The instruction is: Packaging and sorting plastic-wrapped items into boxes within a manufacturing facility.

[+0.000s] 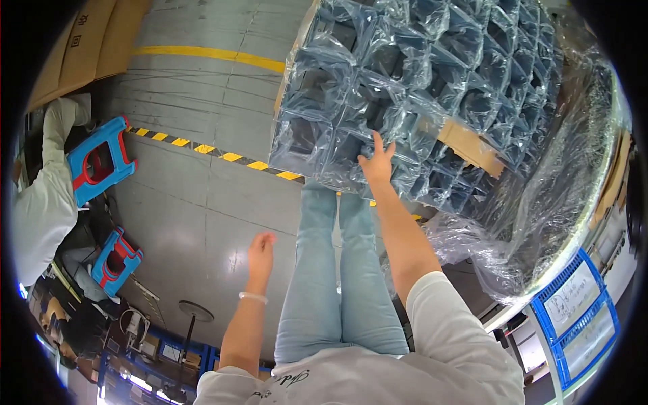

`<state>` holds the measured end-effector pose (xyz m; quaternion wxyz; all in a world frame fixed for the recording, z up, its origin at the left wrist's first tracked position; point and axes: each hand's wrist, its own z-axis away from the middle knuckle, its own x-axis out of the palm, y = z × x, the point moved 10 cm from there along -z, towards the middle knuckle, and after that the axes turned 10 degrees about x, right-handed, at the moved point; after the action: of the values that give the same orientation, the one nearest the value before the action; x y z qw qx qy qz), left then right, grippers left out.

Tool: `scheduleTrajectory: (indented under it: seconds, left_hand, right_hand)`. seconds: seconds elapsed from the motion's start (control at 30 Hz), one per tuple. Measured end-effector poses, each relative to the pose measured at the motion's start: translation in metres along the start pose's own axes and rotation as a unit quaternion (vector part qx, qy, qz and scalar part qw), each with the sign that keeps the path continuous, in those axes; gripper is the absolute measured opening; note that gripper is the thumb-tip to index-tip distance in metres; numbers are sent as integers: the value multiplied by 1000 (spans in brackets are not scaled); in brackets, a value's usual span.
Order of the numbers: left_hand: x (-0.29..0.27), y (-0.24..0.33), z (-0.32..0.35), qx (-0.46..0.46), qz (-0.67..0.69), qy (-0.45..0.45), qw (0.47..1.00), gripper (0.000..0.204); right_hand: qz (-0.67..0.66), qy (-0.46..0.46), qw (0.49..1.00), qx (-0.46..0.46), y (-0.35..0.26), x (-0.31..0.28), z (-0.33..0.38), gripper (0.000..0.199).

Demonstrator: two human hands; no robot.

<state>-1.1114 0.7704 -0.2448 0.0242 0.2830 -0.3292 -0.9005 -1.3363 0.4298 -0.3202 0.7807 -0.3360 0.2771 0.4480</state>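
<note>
Grey workshop floor (196, 185) with hazard-striped tape (202, 148), seen from the head: the right hand (379, 165) reaches to a film-covered divided box (297, 150).
The box stands just beyond the person's legs (317, 270); left of it are two blue-and-red stools (104, 165), and right of it a heap of crumpled clear wrap (526, 236). The step in hand looks like reaching over the box's near cells; the right fingers are spread, whether touching the film I cannot tell. A grip there would call for closing those fingers. The left hand (260, 255), loosely curled and showing nothing held, hangs nearer the person, well apart from the box. Clear film and a torn cardboard piece (466, 143) lie over its dark cells; their contents cannot be made out.
</note>
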Motion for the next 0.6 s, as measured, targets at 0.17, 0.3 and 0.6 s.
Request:
scheduleTrajectory:
  seconds: [0.17, 0.3, 0.6]
  left_hand:
    - [4, 124, -75, 152, -22, -6, 988, 14]
    - [32, 221, -142, 391, -130, 15, 911, 27]
    - [120, 209, -225, 466, -469, -66, 747, 26]
  right_hand:
    - [-3, 35, 999, 2, 15, -12, -17, 52]
    - [37, 51, 998, -24, 24, -6, -21, 37]
    - [-13, -17, 996, -83, 25, 4, 50, 30]
